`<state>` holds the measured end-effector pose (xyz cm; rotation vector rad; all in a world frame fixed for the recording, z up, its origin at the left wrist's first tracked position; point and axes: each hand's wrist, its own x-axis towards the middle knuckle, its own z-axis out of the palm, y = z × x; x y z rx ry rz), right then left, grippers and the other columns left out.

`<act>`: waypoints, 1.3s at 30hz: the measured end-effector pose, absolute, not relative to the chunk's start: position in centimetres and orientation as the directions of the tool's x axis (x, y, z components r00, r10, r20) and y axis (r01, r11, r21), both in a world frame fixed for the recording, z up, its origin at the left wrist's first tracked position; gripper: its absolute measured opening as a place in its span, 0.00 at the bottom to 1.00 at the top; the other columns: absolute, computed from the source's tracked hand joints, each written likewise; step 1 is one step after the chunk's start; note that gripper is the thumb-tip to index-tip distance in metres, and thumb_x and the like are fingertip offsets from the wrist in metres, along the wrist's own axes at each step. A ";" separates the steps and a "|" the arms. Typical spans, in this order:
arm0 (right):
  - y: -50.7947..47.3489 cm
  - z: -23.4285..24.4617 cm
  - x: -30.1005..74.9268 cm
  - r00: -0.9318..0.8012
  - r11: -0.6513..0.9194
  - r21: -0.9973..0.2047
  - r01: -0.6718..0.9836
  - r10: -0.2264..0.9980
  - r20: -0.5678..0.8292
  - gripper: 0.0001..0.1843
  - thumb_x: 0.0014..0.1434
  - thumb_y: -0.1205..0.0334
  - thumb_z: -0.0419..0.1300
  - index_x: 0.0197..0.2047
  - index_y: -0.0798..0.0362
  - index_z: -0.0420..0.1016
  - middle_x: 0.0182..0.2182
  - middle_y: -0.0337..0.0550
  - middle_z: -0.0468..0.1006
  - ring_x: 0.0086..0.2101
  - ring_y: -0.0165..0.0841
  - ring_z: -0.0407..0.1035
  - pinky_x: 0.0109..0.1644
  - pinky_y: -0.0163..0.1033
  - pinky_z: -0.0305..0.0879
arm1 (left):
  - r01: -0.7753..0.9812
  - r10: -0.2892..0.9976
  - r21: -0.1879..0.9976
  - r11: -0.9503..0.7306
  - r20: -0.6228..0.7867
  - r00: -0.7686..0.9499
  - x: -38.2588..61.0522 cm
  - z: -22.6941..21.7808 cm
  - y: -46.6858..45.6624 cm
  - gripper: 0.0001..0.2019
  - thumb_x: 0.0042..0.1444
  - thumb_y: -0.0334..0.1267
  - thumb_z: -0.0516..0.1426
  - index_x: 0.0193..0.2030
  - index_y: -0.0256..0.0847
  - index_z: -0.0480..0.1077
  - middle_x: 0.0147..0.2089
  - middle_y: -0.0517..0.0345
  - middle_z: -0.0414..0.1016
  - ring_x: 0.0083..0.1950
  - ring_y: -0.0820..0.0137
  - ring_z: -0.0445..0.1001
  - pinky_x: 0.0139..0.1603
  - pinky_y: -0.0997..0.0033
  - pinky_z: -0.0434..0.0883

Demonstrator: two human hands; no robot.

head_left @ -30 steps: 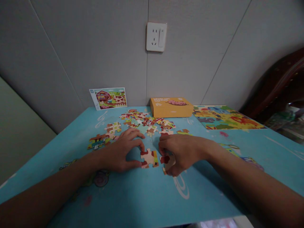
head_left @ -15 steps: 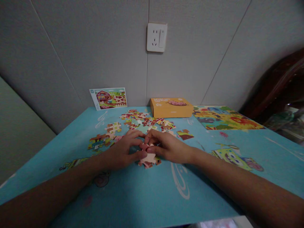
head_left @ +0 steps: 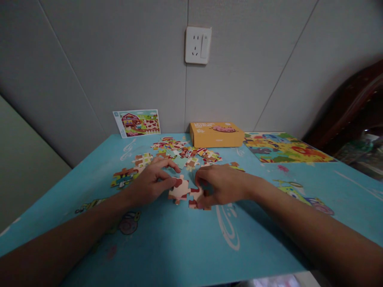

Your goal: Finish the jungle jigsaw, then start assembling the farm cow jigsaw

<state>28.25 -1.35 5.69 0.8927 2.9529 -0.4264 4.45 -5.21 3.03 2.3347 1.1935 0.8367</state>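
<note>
Two cream and dark-red jigsaw pieces lie side by side between my hands on the blue tablecloth (head_left: 143, 247). My left hand (head_left: 152, 179) has its fingers apart, with the thumb tip touching the left edge of the left puzzle piece (head_left: 180, 189). The right puzzle piece (head_left: 195, 194) is pinched by my right hand (head_left: 224, 183), whose fingers cover its right part. The two pieces meet or nearly meet at a corner; whether they interlock I cannot tell. Beyond my hands lies a pile of loose puzzle pieces (head_left: 181, 161).
A picture card (head_left: 140, 123) leans on the wall at the back left. An orange puzzle box (head_left: 218, 139) stands at the back, with a colourful animal picture (head_left: 287, 149) flat to its right. More pieces (head_left: 122, 177) lie beside my left hand. A socket (head_left: 198, 45) is on the wall.
My hands have moved apart, the right one rightward with a puzzle piece. The pieces that were bunched together under my fingers now lie side by side.
</note>
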 end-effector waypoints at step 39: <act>-0.3 5.1 28.8 -0.854 0.758 -0.422 0.498 0.512 -0.089 0.17 0.52 0.61 0.67 0.45 0.57 0.74 0.34 0.43 0.76 0.30 0.31 0.68 0.33 0.35 0.60 | 0.607 0.728 0.417 -0.676 0.253 0.637 4.5 1.9 -5.6 0.20 0.50 0.36 0.64 0.51 0.42 0.68 0.49 0.55 0.75 0.52 0.62 0.70 0.57 0.60 0.63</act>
